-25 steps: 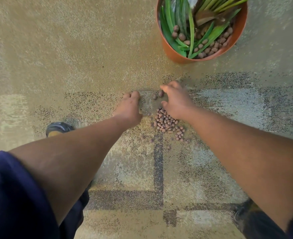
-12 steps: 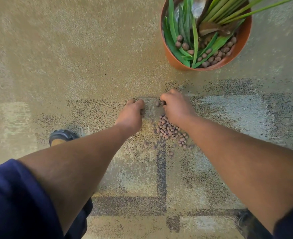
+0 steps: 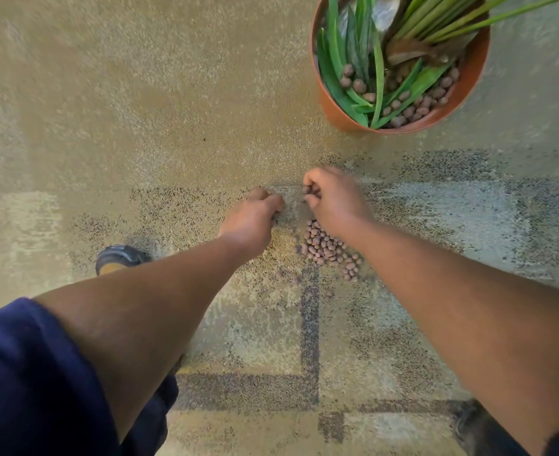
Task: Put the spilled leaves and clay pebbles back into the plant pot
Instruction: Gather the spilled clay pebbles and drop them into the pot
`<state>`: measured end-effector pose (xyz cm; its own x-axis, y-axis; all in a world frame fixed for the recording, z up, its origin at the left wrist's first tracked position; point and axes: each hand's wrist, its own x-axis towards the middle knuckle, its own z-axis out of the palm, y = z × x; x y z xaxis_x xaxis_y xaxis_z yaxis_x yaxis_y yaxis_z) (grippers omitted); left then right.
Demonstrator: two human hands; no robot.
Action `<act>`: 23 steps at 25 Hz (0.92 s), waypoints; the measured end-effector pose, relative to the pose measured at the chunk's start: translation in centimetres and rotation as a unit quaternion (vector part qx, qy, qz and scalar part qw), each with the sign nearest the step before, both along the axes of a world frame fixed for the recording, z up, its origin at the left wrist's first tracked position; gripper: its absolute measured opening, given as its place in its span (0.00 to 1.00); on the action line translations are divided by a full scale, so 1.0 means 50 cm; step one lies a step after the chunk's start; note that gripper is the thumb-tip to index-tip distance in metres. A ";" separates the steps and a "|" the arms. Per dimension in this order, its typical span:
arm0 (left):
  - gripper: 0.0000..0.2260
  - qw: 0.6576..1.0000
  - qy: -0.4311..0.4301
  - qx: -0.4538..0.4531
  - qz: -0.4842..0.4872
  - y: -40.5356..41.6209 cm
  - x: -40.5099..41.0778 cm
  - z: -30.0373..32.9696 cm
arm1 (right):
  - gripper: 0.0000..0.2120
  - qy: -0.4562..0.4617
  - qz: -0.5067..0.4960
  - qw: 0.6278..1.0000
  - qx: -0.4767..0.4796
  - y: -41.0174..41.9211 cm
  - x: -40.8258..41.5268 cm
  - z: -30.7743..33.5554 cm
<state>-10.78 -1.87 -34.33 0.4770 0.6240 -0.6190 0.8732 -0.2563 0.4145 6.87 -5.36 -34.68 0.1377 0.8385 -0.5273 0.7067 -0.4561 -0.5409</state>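
Note:
A pile of brown clay pebbles (image 3: 329,250) lies on the carpet between my two forearms. My right hand (image 3: 335,200) is curled just beyond the pile, and a pebble shows pinched between its fingertips. My left hand (image 3: 250,218) rests knuckles-up on the carpet left of the pile, fingers curled; what it holds is hidden. The orange plant pot (image 3: 469,83) stands at the upper right, holding green leaves (image 3: 337,77), dry brown leaves and more pebbles.
Patterned tan and grey carpet (image 3: 140,110) covers the whole floor. My left shoe (image 3: 120,258) sits left of my left arm, and a dark shoe (image 3: 475,426) shows at the bottom right. A few stray pebbles (image 3: 286,274) lie below the pile.
My right fingers have closed tighter around pebbles at the pile's far end. The left hand stays curled on the carpet. The view has tilted, so the pot sits lower in the frame.

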 end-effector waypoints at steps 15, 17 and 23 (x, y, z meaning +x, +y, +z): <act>0.10 0.950 -0.156 0.061 0.265 0.054 0.118 0.092 | 0.06 -0.023 0.029 0.996 0.075 0.000 -0.001 0.063; 0.11 0.910 -0.277 0.115 0.287 0.090 0.165 0.146 | 0.07 -0.008 -0.058 0.985 0.163 0.006 0.026 0.113; 0.11 0.943 -0.267 0.186 0.066 0.171 0.262 0.194 | 0.09 0.067 -0.310 0.915 0.251 0.068 0.119 0.202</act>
<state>2.33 6.69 -24.61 0.5619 0.8263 -0.0388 0.6003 -0.3751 0.7063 12.80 -1.94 -24.57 0.6304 0.7627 -0.1444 0.3082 -0.4168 -0.8552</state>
